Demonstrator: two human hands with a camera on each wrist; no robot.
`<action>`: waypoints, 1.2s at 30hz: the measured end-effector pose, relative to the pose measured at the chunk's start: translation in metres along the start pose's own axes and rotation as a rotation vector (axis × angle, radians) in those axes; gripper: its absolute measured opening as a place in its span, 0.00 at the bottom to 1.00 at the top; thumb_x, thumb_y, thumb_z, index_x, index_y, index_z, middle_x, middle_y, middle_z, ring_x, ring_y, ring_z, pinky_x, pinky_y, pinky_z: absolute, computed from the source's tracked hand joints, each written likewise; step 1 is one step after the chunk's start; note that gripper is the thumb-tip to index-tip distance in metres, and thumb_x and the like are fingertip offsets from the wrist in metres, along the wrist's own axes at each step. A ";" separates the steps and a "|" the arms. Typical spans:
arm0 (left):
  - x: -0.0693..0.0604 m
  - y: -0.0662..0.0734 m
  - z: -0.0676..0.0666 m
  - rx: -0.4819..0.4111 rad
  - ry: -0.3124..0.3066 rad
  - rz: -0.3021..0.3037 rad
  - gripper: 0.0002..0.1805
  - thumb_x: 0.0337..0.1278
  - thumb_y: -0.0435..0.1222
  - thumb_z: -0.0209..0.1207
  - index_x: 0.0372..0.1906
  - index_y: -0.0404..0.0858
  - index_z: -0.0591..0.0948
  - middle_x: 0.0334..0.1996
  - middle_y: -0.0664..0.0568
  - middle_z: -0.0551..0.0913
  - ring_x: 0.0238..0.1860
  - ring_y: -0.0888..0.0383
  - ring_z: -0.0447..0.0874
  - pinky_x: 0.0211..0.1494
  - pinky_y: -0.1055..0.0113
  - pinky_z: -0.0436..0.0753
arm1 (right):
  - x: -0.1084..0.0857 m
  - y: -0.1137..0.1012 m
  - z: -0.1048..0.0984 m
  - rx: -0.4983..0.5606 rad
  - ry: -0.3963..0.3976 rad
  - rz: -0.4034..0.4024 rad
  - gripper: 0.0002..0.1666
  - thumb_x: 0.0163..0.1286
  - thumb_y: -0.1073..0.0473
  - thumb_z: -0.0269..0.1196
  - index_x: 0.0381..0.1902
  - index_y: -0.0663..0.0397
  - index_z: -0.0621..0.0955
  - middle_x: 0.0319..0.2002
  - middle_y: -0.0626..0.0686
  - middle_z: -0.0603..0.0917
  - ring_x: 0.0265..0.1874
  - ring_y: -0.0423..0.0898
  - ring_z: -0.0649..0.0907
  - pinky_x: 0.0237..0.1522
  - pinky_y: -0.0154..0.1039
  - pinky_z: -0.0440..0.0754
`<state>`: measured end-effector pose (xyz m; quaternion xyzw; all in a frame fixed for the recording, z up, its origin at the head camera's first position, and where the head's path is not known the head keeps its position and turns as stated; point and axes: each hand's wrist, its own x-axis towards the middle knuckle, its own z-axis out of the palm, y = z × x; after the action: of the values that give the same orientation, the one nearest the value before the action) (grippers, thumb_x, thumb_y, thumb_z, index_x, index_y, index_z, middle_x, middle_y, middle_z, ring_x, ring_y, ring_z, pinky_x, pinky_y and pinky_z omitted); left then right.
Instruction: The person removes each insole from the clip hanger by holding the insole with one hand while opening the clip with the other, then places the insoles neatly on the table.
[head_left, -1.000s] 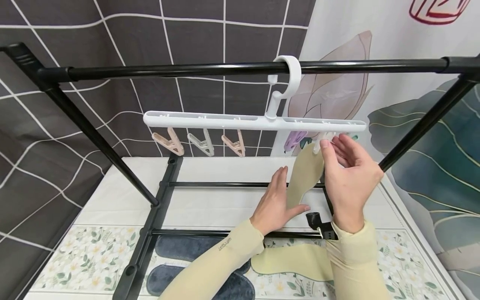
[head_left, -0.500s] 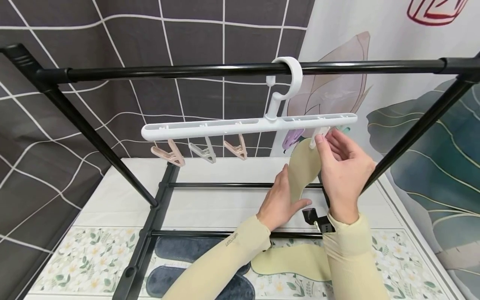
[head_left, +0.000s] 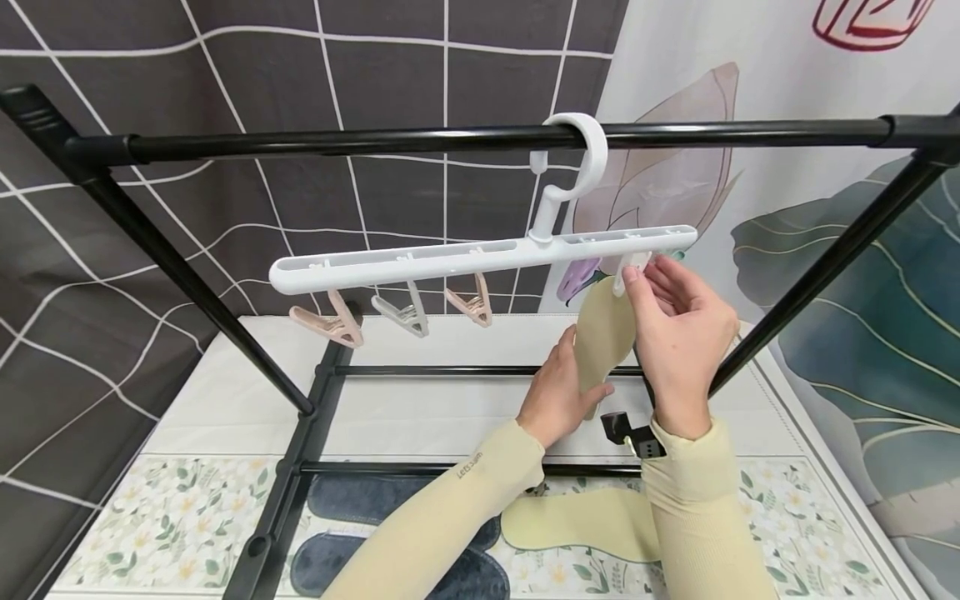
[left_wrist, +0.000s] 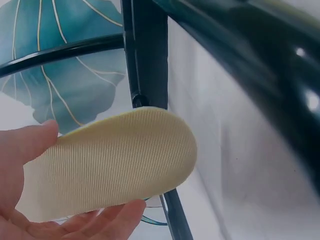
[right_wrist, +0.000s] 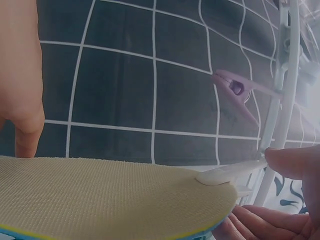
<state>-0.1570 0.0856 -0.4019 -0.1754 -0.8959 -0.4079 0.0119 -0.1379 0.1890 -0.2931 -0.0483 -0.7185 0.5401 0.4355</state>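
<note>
A beige insole (head_left: 602, 337) hangs under the right part of a white clip hanger (head_left: 450, 258). My left hand (head_left: 557, 398) holds the insole at its sides, thumb on one edge and fingers on the other; its ribbed face (left_wrist: 120, 160) shows in the left wrist view. With my right hand (head_left: 678, 342) I pinch a white clip (right_wrist: 225, 172), whose tip lies over the insole's top edge. A purple clip (right_wrist: 235, 90) hangs beside it on the hanger. More clips, two pink and one grey (head_left: 405, 315), dangle from the left part.
The hanger's hook (head_left: 596, 158) sits over the top bar (head_left: 337, 142) of a black rack. Below, a second insole (head_left: 581, 525) and dark blue insoles (head_left: 375, 497) lie on a floral cloth (head_left: 172, 517). A grey grid curtain (head_left: 375, 75) stands behind.
The hanger has turned: its left end came nearer and lower, its right end shifted left. My right hand moved left with the clip and the insole's top.
</note>
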 end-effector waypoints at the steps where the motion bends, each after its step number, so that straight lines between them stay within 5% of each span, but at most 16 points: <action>1: 0.000 0.000 0.000 0.004 -0.006 -0.004 0.53 0.57 0.48 0.71 0.79 0.38 0.53 0.69 0.43 0.71 0.62 0.51 0.76 0.64 0.59 0.77 | 0.000 0.000 0.000 0.005 0.000 0.000 0.23 0.61 0.55 0.74 0.51 0.61 0.87 0.43 0.56 0.89 0.37 0.34 0.87 0.45 0.29 0.84; 16: -0.012 -0.002 -0.005 0.037 -0.039 0.071 0.50 0.57 0.48 0.71 0.76 0.34 0.56 0.63 0.42 0.76 0.58 0.52 0.79 0.59 0.63 0.79 | -0.001 0.000 0.002 0.014 0.025 -0.025 0.18 0.60 0.56 0.75 0.44 0.63 0.89 0.38 0.59 0.89 0.32 0.34 0.87 0.42 0.28 0.84; 36: -0.017 -0.004 -0.006 0.056 -0.026 0.122 0.51 0.56 0.48 0.72 0.75 0.33 0.57 0.61 0.41 0.77 0.57 0.52 0.81 0.58 0.63 0.80 | -0.002 0.002 0.001 -0.048 0.067 -0.056 0.15 0.61 0.56 0.74 0.39 0.64 0.90 0.31 0.49 0.87 0.27 0.30 0.85 0.35 0.23 0.81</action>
<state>-0.1434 0.0741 -0.4037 -0.2344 -0.8947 -0.3791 0.0299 -0.1380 0.1883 -0.2957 -0.0566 -0.7173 0.5086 0.4729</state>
